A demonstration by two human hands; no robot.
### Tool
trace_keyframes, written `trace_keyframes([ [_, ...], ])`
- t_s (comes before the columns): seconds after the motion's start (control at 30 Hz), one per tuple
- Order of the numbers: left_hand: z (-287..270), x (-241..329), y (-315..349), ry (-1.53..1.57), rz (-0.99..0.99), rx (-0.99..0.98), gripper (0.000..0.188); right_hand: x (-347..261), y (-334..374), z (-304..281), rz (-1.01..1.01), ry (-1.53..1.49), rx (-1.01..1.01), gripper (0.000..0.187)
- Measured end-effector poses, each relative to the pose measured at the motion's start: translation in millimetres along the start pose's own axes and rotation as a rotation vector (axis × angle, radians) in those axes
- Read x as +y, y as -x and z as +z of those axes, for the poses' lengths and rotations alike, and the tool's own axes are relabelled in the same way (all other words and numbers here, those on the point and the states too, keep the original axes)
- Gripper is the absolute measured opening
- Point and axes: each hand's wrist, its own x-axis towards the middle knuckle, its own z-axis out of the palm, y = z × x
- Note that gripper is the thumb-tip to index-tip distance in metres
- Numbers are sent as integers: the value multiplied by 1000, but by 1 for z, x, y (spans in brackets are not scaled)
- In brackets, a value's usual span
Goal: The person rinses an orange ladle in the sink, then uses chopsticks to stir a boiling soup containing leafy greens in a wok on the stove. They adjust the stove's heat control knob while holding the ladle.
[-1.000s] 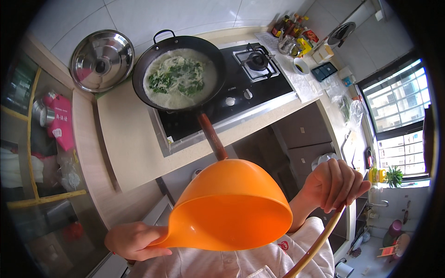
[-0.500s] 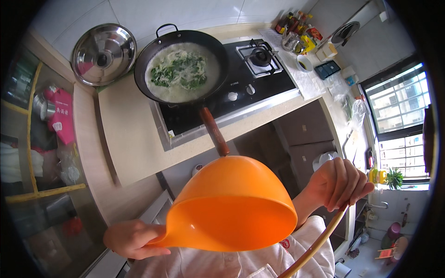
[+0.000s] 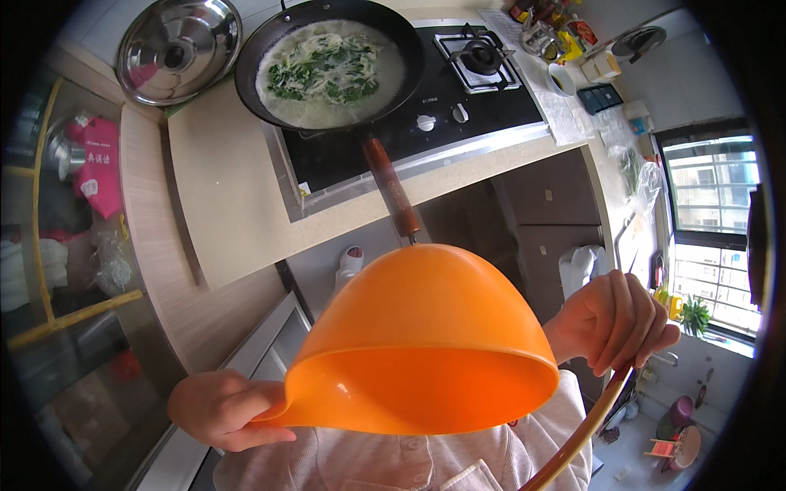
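My left hand point(image 3: 225, 409) is closed around the short handle of an orange plastic water scoop point(image 3: 430, 303). The scoop is tipped on its side, its opening toward me, and looks empty where its inside shows. In my right hand point(image 3: 614, 323), curled fingers grip the reddish end of a long pale wooden stick point(image 3: 583, 435), perhaps chopsticks; its other end runs out of the picture. Beyond the scoop, a black wok point(image 3: 413, 61) sits on the stove, holding whitish broth with leafy greens point(image 3: 327, 69). Its wooden handle point(image 3: 389, 184) points toward me.
A steel lid point(image 3: 182, 51) leans against the wall left of the wok. The black gas stove point(image 3: 438, 135) has a second burner point(image 3: 481, 57) at right. Bottles, a small bowl point(image 3: 562, 79) and a phone point(image 3: 599, 98) stand along the right counter. A glass-doored cabinet point(image 3: 78, 344) is at left.
My view has tilted, so the wok and stove sit higher in the picture. The scoop looks larger and slightly more turned. Both hands keep their holds.
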Motion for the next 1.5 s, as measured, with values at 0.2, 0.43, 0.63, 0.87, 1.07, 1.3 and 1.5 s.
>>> trace_keyframes([
  [0.2,-9,-2,3,108,-217,-66,36,2,-1,-7,33,87,36,44],
  [0.43,19,-56,23,871,-397,369,17,-11,46,-51,69,509,319,45],
  [0.63,18,-110,7,994,-428,856,14,-40,90,-81,390,1060,1002,38],
  [0.87,5,-208,-23,1029,-439,1008,18,-54,123,-103,1203,2091,661,38],
  [1.07,9,-236,-40,1023,-449,1053,25,-45,142,-102,1553,1871,736,35],
  [1.3,17,-252,-42,1080,-404,1057,27,-45,144,-104,1593,1808,760,34],
  [1.5,23,-254,-44,1109,-376,1051,28,-47,144,-105,1586,1849,745,32],
])
